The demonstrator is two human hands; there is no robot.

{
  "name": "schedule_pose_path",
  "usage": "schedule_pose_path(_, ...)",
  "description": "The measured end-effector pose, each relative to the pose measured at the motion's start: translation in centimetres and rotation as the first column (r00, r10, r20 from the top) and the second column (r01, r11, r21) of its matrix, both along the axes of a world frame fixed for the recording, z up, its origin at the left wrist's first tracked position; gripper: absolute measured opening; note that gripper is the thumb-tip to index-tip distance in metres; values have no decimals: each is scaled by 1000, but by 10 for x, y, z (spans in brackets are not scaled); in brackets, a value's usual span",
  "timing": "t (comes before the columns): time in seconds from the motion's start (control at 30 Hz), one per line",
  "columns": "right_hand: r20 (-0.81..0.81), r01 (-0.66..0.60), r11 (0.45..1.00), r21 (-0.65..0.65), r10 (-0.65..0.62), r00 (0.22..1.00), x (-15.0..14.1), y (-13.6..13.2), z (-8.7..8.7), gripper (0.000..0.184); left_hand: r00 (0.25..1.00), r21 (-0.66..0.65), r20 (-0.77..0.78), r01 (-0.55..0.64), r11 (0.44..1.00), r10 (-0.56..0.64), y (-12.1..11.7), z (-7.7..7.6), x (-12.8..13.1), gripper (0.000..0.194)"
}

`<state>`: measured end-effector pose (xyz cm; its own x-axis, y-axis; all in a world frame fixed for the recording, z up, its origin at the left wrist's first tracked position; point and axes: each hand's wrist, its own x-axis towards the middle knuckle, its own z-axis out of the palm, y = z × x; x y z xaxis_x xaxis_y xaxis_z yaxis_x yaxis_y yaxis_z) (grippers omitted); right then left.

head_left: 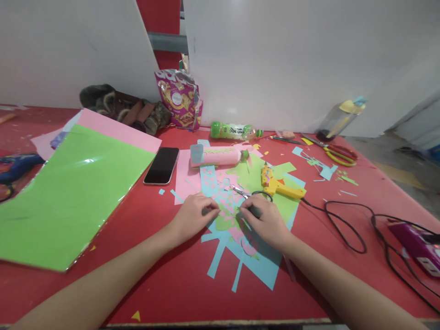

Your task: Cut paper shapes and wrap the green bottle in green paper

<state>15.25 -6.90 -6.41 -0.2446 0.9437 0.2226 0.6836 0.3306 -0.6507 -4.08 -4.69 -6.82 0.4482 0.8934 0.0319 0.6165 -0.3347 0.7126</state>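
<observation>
Left hand (193, 213), right hand (271, 217) at paper scraps (225, 222), apparently sorting; fingers (211, 204) curled, grasp indeterminable; next move needs delicate pinch.

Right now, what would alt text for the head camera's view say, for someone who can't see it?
A person's left hand and right hand are over cut pink, green and blue paper on a red table. Just beyond lie scissors, a yellow glue gun and a pink-covered bottle; a phone and green sheet are to the left.
</observation>
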Motion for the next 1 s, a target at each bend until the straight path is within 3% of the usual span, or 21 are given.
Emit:
schedule_pose_path(0.1,-28,17,1000,13,-17,999,1,0,-1,12,985,159,-167,68,985,-42,3,-5,-1,17)
schedule_pose_path(0.3,-53,22,1000,17,-21,998,3,1,-2,13,973,183,-230,58,981,-15,14,-1,-2,16)
schedule_pose_path(0.47,-51,18,998,60,-15,999,4,1,-3,14,954,277,-298,92,957,-6,37,5,5,17)
schedule_pose_path(0.7,-26,-49,992,114,52,998,6,1,-6,15,938,287,-340,166,943,-61,73,0,37,19)
schedule_pose_path(0.87,-32,-67,993,102,71,997,7,1,-6,15,919,271,-384,200,942,-85,85,-6,54,19)
schedule_pose_path(1.0,-37,-68,994,86,71,997,6,0,-6,15,913,237,-404,162,958,-55,89,-6,60,25)
